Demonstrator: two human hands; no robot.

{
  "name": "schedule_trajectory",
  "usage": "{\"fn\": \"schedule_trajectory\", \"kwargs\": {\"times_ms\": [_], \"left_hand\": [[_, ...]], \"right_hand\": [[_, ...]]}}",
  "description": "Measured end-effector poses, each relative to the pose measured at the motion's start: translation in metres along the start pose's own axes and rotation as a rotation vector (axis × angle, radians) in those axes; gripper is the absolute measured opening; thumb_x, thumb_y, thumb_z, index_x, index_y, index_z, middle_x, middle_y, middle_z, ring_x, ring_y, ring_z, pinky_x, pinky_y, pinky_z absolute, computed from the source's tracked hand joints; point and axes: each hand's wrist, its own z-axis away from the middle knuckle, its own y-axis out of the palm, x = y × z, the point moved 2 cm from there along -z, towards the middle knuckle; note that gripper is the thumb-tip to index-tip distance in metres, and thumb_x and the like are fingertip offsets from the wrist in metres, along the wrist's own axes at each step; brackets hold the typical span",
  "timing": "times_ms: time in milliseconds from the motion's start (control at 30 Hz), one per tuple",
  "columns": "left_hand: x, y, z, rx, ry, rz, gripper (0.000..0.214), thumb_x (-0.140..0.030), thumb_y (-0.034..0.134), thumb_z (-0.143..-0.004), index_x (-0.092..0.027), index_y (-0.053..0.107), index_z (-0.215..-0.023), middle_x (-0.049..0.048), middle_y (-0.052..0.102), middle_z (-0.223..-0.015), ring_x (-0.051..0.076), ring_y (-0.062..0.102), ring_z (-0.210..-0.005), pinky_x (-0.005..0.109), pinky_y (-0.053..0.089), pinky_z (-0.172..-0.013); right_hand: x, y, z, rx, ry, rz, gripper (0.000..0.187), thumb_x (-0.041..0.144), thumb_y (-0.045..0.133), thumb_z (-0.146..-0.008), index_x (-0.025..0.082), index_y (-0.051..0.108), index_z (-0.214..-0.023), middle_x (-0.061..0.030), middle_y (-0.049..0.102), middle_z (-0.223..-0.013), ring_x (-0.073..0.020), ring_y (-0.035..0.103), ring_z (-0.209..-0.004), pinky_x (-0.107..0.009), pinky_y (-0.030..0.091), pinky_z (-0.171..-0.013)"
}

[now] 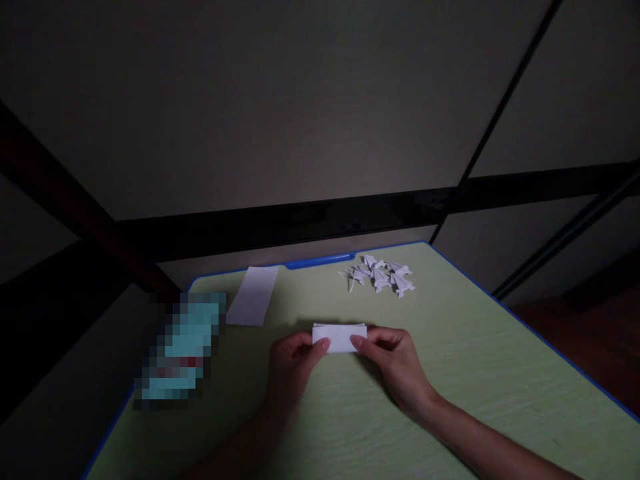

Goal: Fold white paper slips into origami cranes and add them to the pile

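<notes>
A small folded piece of white paper [339, 338] is held up between my two hands over the table. Its left end is pinched by my left hand [295, 357], thumb on the near face. My right hand [395, 353] grips the right end the same way, thumb in front and fingers behind. Two layers show along the paper's upper edge. Beyond it, several folded white paper figures [381, 275] lie in a loose group toward the back. A flat strip of white paper [253, 297] rests behind my left hand.
The pale green table [480, 373] has a blue rim and a blue handle-like piece [320, 261] at its back edge. A pixelated turquoise object [187, 347] lies at the left edge. Close behind the table stand panelled doors [280, 120] with a dark band.
</notes>
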Motion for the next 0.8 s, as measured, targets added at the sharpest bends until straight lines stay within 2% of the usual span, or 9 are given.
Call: {"fn": "schedule_trajectory", "kwargs": {"times_ms": [200,467,800], "left_hand": [[0.0032,0.0003,-0.0005,0.002,-0.013,0.041,0.024,-0.028,0.067,-0.053,-0.013,0.051,-0.043,-0.0042,0.053,-0.041,0.008,0.047,-0.042,0.018,0.035,-0.044],[0.0039,0.0005,-0.0027,-0.016,-0.001,0.058,0.025,-0.028,0.068,-0.053,-0.014,0.051,-0.042,-0.0039,0.053,-0.040,0.011,0.053,-0.046,0.020,0.041,-0.049],[0.0024,-0.0006,-0.0022,-0.037,0.017,0.035,0.024,-0.025,0.067,-0.052,-0.014,0.048,-0.044,-0.0046,0.052,-0.039,0.009,0.051,-0.041,0.018,0.038,-0.043]], "right_hand": [[-0.0003,-0.0006,-0.0004,-0.038,0.013,0.007,0.018,0.019,0.074,-0.047,0.013,0.058,-0.043,0.0038,0.054,-0.046,-0.0062,0.042,-0.044,-0.019,0.030,-0.045],[-0.0010,-0.0018,-0.0008,-0.029,-0.022,0.084,0.023,0.028,0.071,-0.052,0.013,0.055,-0.044,0.0040,0.050,-0.043,-0.0062,0.039,-0.043,-0.020,0.028,-0.043],[0.0023,0.0011,0.0007,-0.026,-0.055,0.173,0.031,0.030,0.069,-0.054,0.014,0.046,-0.042,0.0054,0.042,-0.041,-0.0052,0.032,-0.039,-0.019,0.023,-0.040]]}}
